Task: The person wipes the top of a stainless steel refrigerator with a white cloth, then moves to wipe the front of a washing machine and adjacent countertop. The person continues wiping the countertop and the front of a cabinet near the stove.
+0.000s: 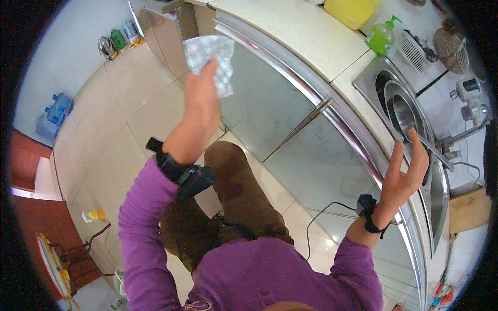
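My left hand (203, 87) grips a pale checked cloth (223, 58), slightly blurred, in front of the frosted cabinet doors (258, 85). Most of the cloth spreads above and right of my fingers. At the right, my right hand (406, 175) rests at the front edge of the stainless steel sink (367, 79), fingers apart and nothing seen in them. Just beyond its fingertips are round metal bowls (402, 109) nested in the basin. Whether the fingers touch the metal bar (437, 153) across the sink is unclear.
A green pump bottle (381, 37), yellow container (352, 11) and white plastic basket (415, 52) stand behind the sink. The faucet (453, 142) is at the wall. Blue water jugs (58, 110) and a cup (93, 216) are on the floor. A cable (311, 225) hangs from my right wrist.
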Motion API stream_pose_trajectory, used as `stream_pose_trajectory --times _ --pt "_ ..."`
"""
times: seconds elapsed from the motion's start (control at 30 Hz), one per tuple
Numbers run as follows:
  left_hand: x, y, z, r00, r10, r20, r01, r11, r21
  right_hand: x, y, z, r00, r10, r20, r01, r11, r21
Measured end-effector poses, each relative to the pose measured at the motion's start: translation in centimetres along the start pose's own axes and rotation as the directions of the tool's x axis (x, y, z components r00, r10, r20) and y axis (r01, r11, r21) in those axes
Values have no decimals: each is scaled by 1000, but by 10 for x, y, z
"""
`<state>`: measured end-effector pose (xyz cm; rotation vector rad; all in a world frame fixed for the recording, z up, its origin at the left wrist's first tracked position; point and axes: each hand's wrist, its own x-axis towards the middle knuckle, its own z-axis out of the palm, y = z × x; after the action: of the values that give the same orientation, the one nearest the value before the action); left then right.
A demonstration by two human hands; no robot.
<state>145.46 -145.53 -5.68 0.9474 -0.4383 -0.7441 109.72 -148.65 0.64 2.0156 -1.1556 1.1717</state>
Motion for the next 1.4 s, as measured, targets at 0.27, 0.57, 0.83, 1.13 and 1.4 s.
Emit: stream_pose_trajectory --times 0.27,0.57,0.83,1.13,1.4 --pt "-36 -143 89 871 458 178 -484 738 470 -17 30 5 955 66 289 -1 976 -220" --pt "-47 -209 92 594 726 346 -787 436 436 -21 25 16 961 140 241 -51 938 -342" --pt "125 -145 33 769 636 57 -606 699 380 -18 18 26 960 169 222 -70 917 -392" --pt "212 -130 -15 805 585 -96 -515 770 376 -15 15 29 951 192 242 -75 903 -424" --pt "108 -184 32 739 672 -52 -600 691 404 -19 16 32 962 180 207 -74 897 -436"
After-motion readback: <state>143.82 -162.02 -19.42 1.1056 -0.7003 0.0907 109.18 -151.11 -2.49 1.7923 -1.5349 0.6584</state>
